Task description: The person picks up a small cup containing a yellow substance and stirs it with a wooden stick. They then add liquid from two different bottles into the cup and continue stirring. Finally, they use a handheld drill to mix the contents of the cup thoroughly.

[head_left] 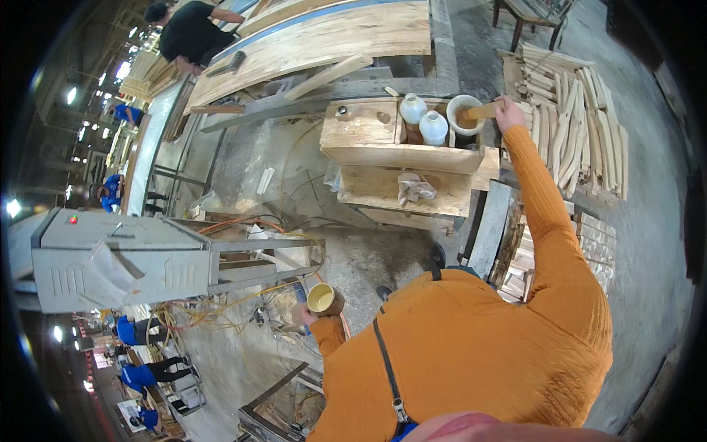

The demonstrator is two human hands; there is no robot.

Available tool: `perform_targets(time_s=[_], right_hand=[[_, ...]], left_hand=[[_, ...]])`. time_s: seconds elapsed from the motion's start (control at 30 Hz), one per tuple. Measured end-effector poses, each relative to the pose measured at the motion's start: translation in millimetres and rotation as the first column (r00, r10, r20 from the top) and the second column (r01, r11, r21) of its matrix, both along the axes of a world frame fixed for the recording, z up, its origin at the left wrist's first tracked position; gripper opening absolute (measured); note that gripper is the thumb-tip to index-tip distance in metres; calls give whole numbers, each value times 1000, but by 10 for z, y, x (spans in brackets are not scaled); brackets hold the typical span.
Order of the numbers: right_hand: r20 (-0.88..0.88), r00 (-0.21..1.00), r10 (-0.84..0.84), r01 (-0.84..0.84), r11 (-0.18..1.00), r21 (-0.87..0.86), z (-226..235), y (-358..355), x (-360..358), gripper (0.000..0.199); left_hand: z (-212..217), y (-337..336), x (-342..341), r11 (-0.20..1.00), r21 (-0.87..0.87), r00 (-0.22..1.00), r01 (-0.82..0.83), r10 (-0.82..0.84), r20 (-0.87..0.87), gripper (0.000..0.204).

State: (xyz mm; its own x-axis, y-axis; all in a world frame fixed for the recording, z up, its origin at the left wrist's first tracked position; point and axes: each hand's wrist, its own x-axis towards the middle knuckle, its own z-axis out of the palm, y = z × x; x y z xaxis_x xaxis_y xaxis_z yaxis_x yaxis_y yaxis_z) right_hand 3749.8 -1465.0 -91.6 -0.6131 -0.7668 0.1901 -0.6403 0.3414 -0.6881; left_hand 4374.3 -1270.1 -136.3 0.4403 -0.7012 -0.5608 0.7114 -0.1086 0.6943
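My right hand (508, 114) reaches far out to the right, closed on a flat wooden stick (482, 111). The other end of the stick is over or inside a round white tub (452, 104) with brownish contents. Close to my body, my left hand (307, 317) is wrapped round a brown cup (336, 303) with pale yellow stuff inside; most of its fingers are hidden by the cup. Two white plastic bottles (433, 127) stand beside the tub in a wooden box (398, 156).
Crumpled plastic (416, 189) lies on a wooden shelf (368, 188) below the box. Curved wooden pieces (574, 132) are piled at right. A grey metal cabinet (121, 258) stands at left, with hoses (221, 309) along the floor. A person in black (195, 33) works at a wooden table (353, 33).
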Motion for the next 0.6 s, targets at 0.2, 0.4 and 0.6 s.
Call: perform_targets(time_s=[0.2, 0.4, 0.6], right_hand=[[254, 966, -58, 32, 994, 106, -207, 722, -136, 20], [953, 276, -128, 19, 992, 128, -772, 897, 8, 27], [996, 16, 88, -90, 992, -87, -638, 841, 418, 45]], left_hand=[[-45, -660, -500, 974, -28, 974, 226, -225, 38, 41], [234, -1483, -1008, 885, -93, 870, 457, -466, -161, 42], [631, -1959, -1256, 792, -197, 754, 577, -610, -244, 60]])
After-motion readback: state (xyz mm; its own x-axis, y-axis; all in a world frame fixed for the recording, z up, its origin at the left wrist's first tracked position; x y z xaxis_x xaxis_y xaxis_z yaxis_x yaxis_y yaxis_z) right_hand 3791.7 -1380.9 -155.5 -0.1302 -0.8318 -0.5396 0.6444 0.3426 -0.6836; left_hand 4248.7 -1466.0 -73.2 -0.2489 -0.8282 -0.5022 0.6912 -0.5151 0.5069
